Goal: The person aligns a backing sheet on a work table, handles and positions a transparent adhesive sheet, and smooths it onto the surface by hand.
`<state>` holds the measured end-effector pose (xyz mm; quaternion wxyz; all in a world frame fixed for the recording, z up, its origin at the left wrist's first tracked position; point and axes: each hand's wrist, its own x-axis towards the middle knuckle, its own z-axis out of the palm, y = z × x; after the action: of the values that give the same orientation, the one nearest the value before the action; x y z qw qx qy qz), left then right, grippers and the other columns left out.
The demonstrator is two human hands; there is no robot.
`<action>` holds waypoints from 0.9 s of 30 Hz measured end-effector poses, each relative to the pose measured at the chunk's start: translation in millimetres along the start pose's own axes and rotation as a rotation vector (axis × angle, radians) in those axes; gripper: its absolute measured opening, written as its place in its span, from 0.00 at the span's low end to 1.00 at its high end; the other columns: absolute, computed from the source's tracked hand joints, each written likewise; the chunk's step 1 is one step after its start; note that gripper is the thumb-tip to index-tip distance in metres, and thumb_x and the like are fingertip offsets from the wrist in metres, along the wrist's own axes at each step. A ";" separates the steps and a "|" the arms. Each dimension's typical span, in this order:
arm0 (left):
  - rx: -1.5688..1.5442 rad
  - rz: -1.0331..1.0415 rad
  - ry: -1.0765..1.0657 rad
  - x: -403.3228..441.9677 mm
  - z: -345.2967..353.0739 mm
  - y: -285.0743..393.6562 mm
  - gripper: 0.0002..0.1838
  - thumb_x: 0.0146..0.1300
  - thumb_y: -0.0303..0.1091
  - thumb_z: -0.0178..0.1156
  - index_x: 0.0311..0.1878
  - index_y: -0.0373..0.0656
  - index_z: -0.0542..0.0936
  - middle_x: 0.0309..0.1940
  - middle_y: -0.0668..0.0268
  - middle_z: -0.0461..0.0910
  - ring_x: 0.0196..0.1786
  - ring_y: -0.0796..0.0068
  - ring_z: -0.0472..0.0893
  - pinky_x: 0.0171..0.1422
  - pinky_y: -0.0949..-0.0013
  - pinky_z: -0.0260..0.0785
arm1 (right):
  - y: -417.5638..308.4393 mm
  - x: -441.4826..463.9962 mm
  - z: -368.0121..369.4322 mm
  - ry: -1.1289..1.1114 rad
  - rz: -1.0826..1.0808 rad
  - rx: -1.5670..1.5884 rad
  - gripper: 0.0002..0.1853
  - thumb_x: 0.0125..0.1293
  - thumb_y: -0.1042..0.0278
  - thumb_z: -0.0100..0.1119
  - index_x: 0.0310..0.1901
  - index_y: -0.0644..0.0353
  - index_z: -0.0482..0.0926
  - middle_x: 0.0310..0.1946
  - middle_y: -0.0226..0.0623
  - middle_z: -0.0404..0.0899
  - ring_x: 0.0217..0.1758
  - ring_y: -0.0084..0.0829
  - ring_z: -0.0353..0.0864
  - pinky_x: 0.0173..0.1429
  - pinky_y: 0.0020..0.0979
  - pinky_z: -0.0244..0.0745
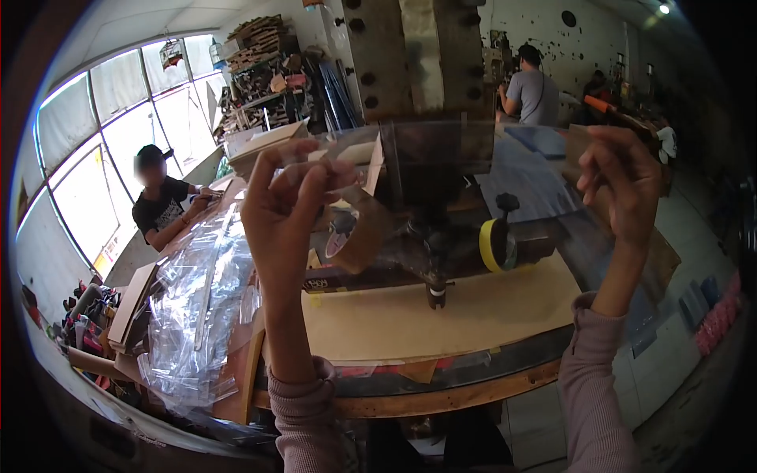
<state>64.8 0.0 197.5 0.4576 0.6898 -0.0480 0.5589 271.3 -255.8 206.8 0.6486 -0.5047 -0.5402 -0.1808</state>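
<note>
A clear, thin plastic sheet (524, 185) hangs in front of the machine, seen through and hard to outline. Its left side is pinched between the thumb and fingers of my left hand (296, 185), raised left of centre. On the right my right hand (621, 180) is up at about the same height, fingers curled at the sheet's other side. Behind the sheet are a roll of brown tape (367, 236) and a yellow-rimmed roll (489, 244) on a dark bar. Below them a tan board (441, 315) lies on the wood-edged table (441, 402).
A heavy metal machine column (422, 63) rises at centre. Shiny clear plastic pieces (193, 307) cover the left side table. One person (162, 197) sits at left; another (532, 87) is at the back right. Stacked boards (134, 307) stand at left.
</note>
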 end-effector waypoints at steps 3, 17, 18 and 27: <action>0.013 0.011 0.048 0.8 -1.5 -3.0 0.12 0.66 0.29 0.54 0.51 0.38 0.73 0.35 0.58 0.83 0.38 0.74 0.82 0.43 0.73 0.74 | -2.5 1.3 2.8 -0.060 0.021 0.062 0.16 0.71 0.62 0.48 0.51 0.64 0.75 0.30 0.37 0.80 0.24 0.23 0.79 0.24 0.20 0.72; 0.063 0.016 0.211 9.7 -17.3 -10.3 0.11 0.67 0.29 0.54 0.51 0.37 0.74 0.34 0.62 0.82 0.38 0.79 0.81 0.41 0.76 0.74 | -18.2 -4.5 8.6 -0.194 0.009 0.198 0.33 0.72 0.46 0.40 0.62 0.71 0.60 0.31 0.44 0.81 0.33 0.35 0.84 0.30 0.28 0.79; 0.060 0.017 0.213 9.5 -16.5 -10.7 0.11 0.67 0.30 0.54 0.50 0.38 0.74 0.34 0.62 0.82 0.37 0.79 0.81 0.41 0.76 0.74 | -19.0 -4.6 8.6 -0.199 0.007 0.213 0.34 0.71 0.45 0.39 0.62 0.72 0.61 0.31 0.44 0.81 0.33 0.35 0.84 0.31 0.28 0.79; 0.010 0.034 0.165 8.2 -15.6 -10.6 0.11 0.67 0.29 0.51 0.49 0.37 0.73 0.33 0.61 0.82 0.36 0.79 0.80 0.42 0.76 0.73 | -19.7 -4.9 9.7 -0.219 -0.032 0.125 0.21 0.64 0.73 0.56 0.58 0.70 0.68 0.29 0.41 0.80 0.31 0.30 0.83 0.32 0.24 0.78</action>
<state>62.7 20.4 197.4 0.4469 0.6427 -0.0191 0.6220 249.2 -257.5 210.6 0.6128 -0.4715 -0.6261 -0.1008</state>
